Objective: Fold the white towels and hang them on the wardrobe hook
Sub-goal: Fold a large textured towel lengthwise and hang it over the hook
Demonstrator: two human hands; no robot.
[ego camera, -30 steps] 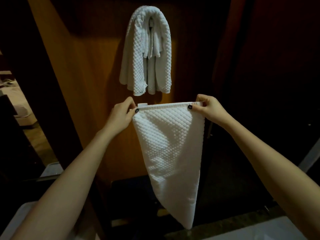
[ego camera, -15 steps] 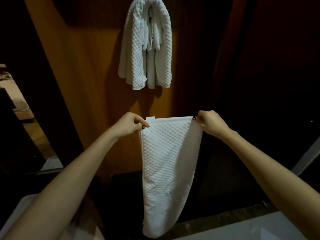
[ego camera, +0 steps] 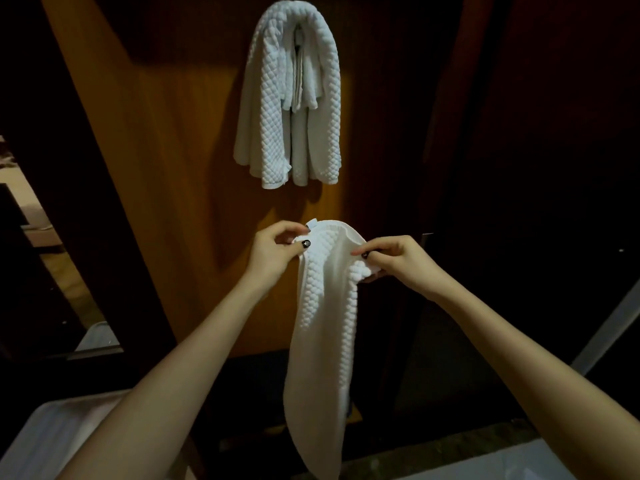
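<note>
- Wooden panel [ego camera: 166,168]: orange-brown, lit, runs from the upper centre down to the lower centre of the frame.
- Dark panel [ego camera: 519,133]: reddish-brown, in shadow, fills the right half.
- White surface [ego camera: 45,441]: lower left corner, partly covered.
- Second white surface [ego camera: 519,462]: lower right, along the bottom edge.
- Mottled strip [ego camera: 450,445]: stone-like, just above the second white surface.
- Pale bar [ego camera: 609,327]: slants at the right edge.
- Brown floor [ego camera: 65,271]: visible in the opening at the left edge.

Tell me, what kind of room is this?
Probably a bedroom or hotel room: a wooden wardrobe door with white towels hung on it, and the left hand and right hand holding a loose towel.
</note>
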